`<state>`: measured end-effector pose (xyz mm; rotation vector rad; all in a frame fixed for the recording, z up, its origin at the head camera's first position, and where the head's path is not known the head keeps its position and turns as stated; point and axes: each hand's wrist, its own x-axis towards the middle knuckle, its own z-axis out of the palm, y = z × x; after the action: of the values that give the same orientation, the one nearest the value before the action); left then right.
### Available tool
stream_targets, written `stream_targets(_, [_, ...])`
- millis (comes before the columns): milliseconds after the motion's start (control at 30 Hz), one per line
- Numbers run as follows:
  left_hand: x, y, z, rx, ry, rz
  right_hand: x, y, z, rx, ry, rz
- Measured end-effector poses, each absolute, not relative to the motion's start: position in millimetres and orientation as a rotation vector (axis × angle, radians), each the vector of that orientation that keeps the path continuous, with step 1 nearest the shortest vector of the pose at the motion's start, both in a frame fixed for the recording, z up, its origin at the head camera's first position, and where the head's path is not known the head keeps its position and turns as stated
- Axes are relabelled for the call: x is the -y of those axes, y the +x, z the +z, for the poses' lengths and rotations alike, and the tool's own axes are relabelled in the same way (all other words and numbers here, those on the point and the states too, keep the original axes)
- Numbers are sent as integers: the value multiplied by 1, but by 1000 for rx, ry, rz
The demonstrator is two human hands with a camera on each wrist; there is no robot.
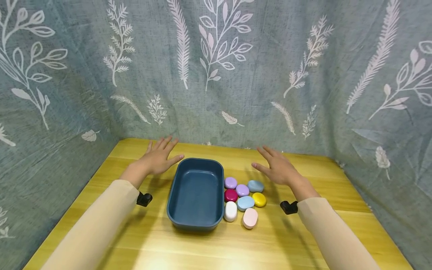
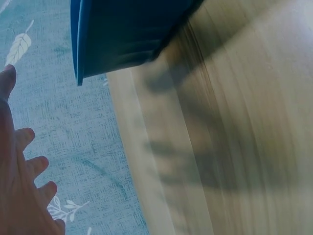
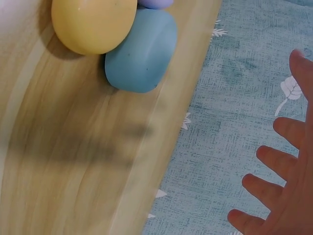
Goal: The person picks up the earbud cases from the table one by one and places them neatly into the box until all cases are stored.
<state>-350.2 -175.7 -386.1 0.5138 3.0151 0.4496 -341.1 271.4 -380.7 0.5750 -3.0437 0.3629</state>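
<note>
My left hand (image 1: 156, 158) is held over the table at the upper left of a dark blue rectangular bin (image 1: 195, 198), fingers spread and holding nothing. To the right, my right hand (image 1: 277, 167) hovers with fingers extended, nearest a grey-blue oval piece (image 1: 255, 186). Several smooth, soap-like ovals lie beside the bin's right wall: two lilac ones, one of them the upper lilac piece (image 1: 231, 183), a crimson piece (image 1: 231, 195), a yellow piece (image 1: 259, 199), a light blue piece (image 1: 245, 203), a white piece (image 1: 231, 211) and a pale pink piece (image 1: 250, 218). Nothing lies inside the bin.
The wooden table (image 1: 270, 247) carries the bin and the ovals. A grey-blue curtain (image 1: 202, 112) with white leaf prints hangs behind the table and along both sides. A small black wrist device (image 1: 144, 199) sits at the left sleeve, another black device (image 1: 288, 207) at the right.
</note>
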Motion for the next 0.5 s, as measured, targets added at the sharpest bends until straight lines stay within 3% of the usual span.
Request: stream_targets(500, [176,-337,-391,-3015,578,535,-271,-325,-381,3038,610,397])
